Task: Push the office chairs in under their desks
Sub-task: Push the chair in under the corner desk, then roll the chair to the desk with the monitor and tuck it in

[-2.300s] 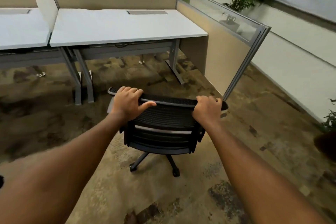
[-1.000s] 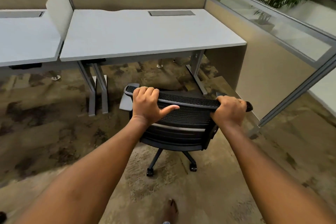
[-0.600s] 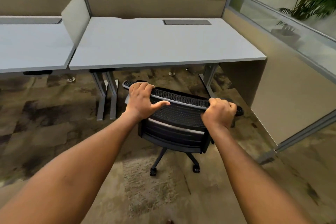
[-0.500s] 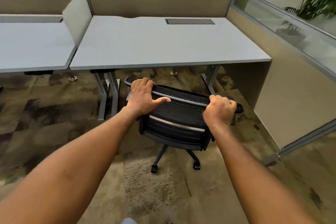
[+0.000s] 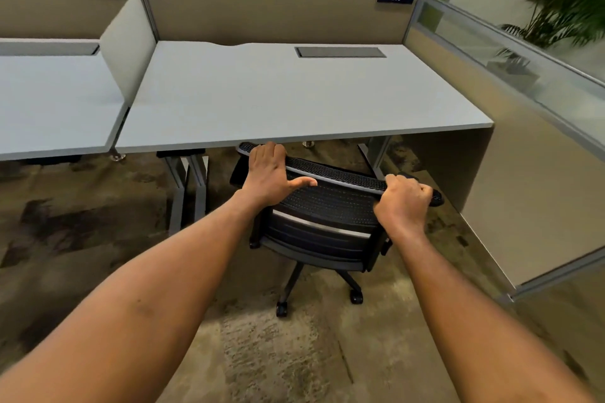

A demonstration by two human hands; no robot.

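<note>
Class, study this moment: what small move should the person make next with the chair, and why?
Probably push the chair forward under the desk: left hand and right hand grip its backrest top, which only reaches the desk edge; the casters sit outside.

The black mesh-backed office chair (image 5: 327,209) stands upright on its castered base at centre frame, back to the camera and angled slightly. Its top rail's left end meets the front edge of the pale grey desk (image 5: 294,95) above it.
</note>
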